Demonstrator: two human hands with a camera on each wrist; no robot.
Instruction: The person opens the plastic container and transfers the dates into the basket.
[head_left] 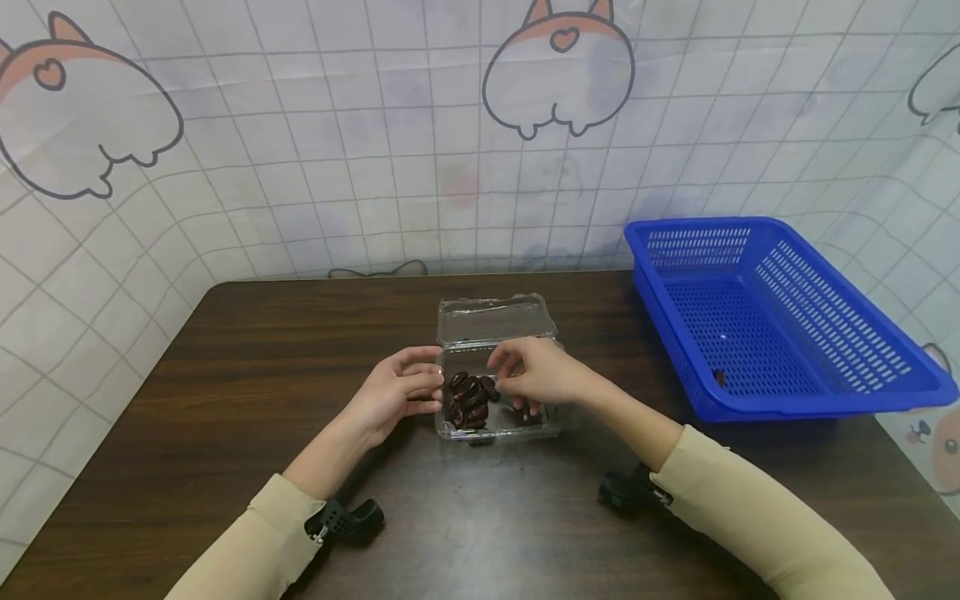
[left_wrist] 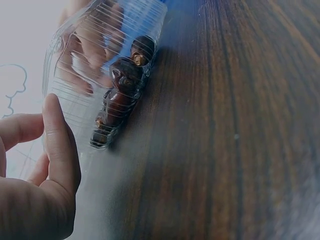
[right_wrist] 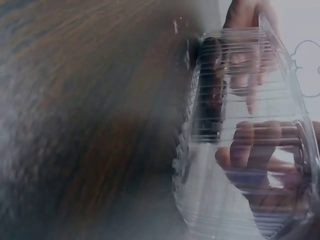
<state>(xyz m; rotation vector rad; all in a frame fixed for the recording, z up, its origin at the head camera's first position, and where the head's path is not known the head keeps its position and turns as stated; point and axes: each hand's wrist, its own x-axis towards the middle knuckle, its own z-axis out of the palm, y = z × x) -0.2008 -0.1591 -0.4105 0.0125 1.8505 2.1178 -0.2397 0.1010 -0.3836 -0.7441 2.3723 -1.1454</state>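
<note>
A clear plastic clamshell box [head_left: 497, 433] stands on the table with its hinged lid [head_left: 495, 321] tipped back. Dark brown dates [head_left: 468, 400] lie heaped in its left half, and they show through the ribbed wall in the left wrist view. My left hand [head_left: 401, 387] has its fingers extended, tips right at the box's left wall. Bent fingers of my right hand [head_left: 536, 371] reach down inside the box, beside the heap. Something dark [head_left: 528, 417] shows below those fingertips; I cannot tell whether they pinch a date.
A blue perforated plastic basket [head_left: 798, 404] stands at the table's right, with a small brown piece [head_left: 720, 377] inside near its front left. Behind the dark wood table [head_left: 300, 333] hangs a white grid-patterned cloth [head_left: 420, 167] with cartoon drawings.
</note>
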